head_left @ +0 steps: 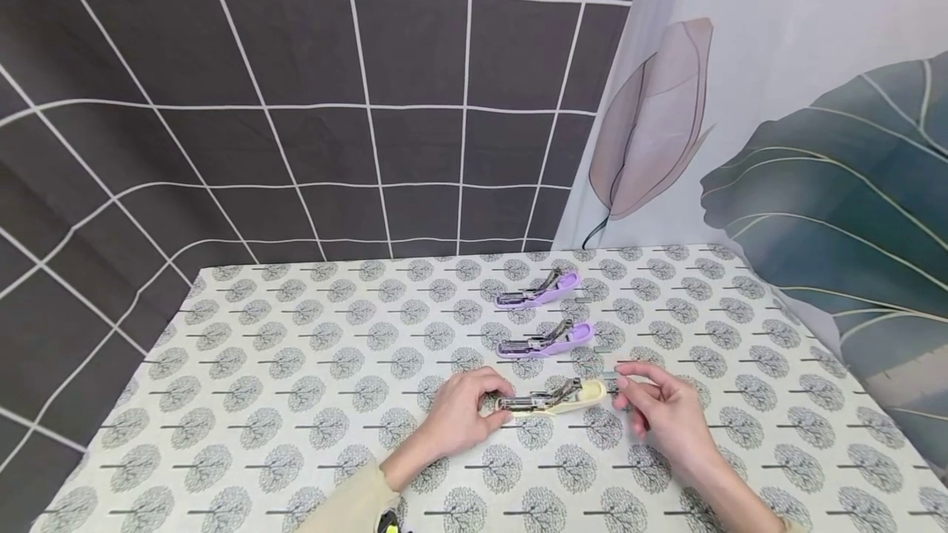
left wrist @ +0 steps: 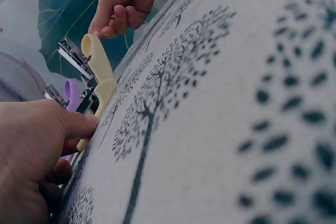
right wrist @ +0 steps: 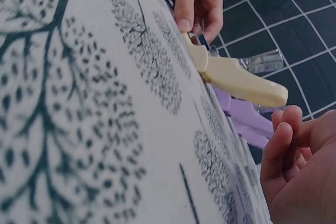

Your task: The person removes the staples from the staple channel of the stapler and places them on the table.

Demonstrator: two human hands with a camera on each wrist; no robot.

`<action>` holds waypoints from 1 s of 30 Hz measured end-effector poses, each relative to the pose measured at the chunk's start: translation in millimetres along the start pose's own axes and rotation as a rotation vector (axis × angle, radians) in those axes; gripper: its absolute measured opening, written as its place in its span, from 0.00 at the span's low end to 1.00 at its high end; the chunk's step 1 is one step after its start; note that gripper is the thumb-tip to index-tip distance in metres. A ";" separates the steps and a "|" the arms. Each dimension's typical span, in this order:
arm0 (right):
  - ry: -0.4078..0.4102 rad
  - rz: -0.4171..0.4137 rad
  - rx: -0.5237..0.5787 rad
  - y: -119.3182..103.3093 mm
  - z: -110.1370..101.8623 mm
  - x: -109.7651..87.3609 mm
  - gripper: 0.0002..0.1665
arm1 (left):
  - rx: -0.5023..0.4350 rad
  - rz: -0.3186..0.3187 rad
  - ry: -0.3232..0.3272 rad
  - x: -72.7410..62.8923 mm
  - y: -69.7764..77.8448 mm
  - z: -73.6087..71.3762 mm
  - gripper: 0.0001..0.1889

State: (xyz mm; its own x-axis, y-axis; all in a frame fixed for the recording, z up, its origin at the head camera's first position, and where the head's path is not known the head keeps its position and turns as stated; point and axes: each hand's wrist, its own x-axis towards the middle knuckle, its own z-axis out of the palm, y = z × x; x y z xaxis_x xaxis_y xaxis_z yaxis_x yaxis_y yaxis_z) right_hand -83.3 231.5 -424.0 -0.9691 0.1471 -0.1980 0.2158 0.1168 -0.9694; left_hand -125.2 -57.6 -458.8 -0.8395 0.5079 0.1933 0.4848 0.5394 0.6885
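Note:
A cream stapler [head_left: 592, 392] lies opened up on the patterned cloth, its metal parts exposed and the magazine raised at an angle. My left hand [head_left: 461, 415] pinches its left end between thumb and forefinger, seen closely in the left wrist view. Off the stapler's rounded right end, my right hand [head_left: 666, 413] has its thumb and forefinger together on a small grey staple strip [head_left: 611, 374]. The other fingers of that hand are curled inward. In the right wrist view, the raised metal magazine [right wrist: 262, 62] stands away from the cream body.
Two purple staplers, a nearer one [head_left: 579, 336] and a farther one [head_left: 566, 283], lie opened the same way behind the cream one. A short staple strip [head_left: 603, 349] lies right of the nearer purple stapler, another [head_left: 583, 299] by the farther. A dark gridded curtain [head_left: 296, 138] hangs behind.

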 end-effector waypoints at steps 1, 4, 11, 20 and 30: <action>0.000 0.010 0.008 1.2 -0.6 0.3 0.20 | 0.002 0.000 0.001 0.0 -0.1 -0.1 0.12; -0.002 0.043 0.035 4.4 -2.7 1.1 0.20 | 0.003 -0.001 -0.001 -0.1 0.0 -0.2 0.12; -0.014 0.062 0.021 9.2 -6.4 3.2 0.19 | 0.009 0.002 0.004 0.0 -0.7 -0.4 0.13; -0.062 0.058 -0.034 12.5 -9.2 4.2 0.19 | 0.017 0.009 0.011 1.6 -1.5 0.0 0.12; -0.080 0.060 -0.121 13.7 -13.0 4.9 0.19 | 0.017 0.011 0.006 2.5 -3.5 -0.2 0.12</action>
State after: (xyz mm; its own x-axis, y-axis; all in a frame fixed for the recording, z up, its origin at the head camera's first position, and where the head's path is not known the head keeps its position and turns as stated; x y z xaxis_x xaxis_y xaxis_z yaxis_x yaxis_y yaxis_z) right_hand -83.5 246.6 -436.3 -0.9596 0.0786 -0.2703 0.2812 0.2284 -0.9321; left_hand -129.0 -58.3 -460.6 -0.8352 0.5103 0.2050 0.4984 0.5449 0.6743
